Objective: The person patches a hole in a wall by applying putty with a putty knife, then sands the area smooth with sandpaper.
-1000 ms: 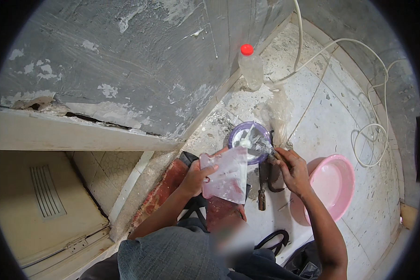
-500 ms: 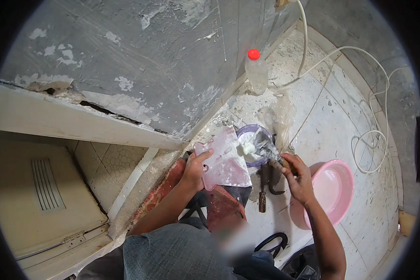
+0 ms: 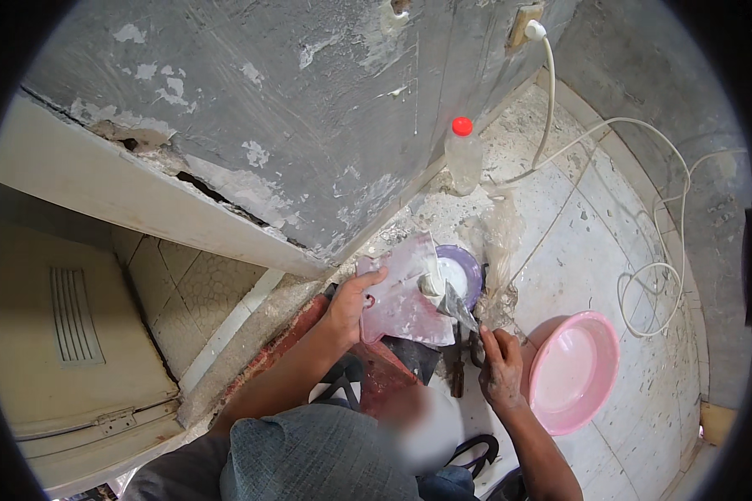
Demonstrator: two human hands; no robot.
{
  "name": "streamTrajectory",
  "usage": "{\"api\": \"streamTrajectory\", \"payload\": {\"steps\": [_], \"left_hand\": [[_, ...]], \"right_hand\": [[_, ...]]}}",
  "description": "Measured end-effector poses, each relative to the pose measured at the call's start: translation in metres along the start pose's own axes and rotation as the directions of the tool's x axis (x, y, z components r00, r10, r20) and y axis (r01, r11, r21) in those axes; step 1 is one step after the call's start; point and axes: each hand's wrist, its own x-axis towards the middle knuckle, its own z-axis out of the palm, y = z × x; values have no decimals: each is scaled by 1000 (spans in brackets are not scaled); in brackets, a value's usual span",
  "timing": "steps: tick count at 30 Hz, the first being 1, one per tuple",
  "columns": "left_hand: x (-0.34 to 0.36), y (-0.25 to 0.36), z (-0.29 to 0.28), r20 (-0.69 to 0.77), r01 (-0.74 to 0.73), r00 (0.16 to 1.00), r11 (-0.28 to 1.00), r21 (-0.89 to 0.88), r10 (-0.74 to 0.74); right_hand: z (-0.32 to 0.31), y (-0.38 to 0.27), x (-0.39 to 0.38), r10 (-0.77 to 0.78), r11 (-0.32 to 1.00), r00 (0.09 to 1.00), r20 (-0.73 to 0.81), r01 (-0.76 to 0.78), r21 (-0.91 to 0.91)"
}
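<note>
My left hand (image 3: 348, 311) grips a flat pinkish plastic spreader (image 3: 401, 296) by its edge, thumb on top; white smears cover its face. My right hand (image 3: 504, 371) is closed on the handle of a putty knife (image 3: 457, 307). The knife's grey blade meets the spreader's right edge, where a lump of white putty (image 3: 432, 285) sits. Just beyond, a purple bowl (image 3: 476, 265) with white paste inside stands on the floor, partly hidden by the spreader and knife.
A pink basin (image 3: 612, 367) stands to the right of my right hand. A screwdriver (image 3: 458, 380) lies below the bowl. A clear bottle with a red cap (image 3: 462, 127) stands by the peeling grey wall (image 3: 309, 125). A white cable (image 3: 685, 200) loops across the tiles at right.
My right hand has moved left and down, bringing the putty knife from over the bowl to the spreader's edge, with putty now there. The whole view has shifted slightly.
</note>
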Motion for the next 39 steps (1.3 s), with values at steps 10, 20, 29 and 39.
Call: {"api": "streamTrajectory", "payload": {"steps": [10,20,29,39], "left_hand": [[-13,13,42,-76,-216,970,962,170,231],[-31,22,100,-19,-273,961,956,112,276],[-29,24,141,115,-373,924,925,74,364],[-48,46,152,256,-428,899,840,333,356]], "right_hand": [[6,11,25,215,935,957,193,-259,242],[-37,11,73,327,945,800,503,-267,-188],[-14,-97,130,229,723,962,-147,-67,687],[-47,-158,218,780,59,614,-121,121,991]]}}
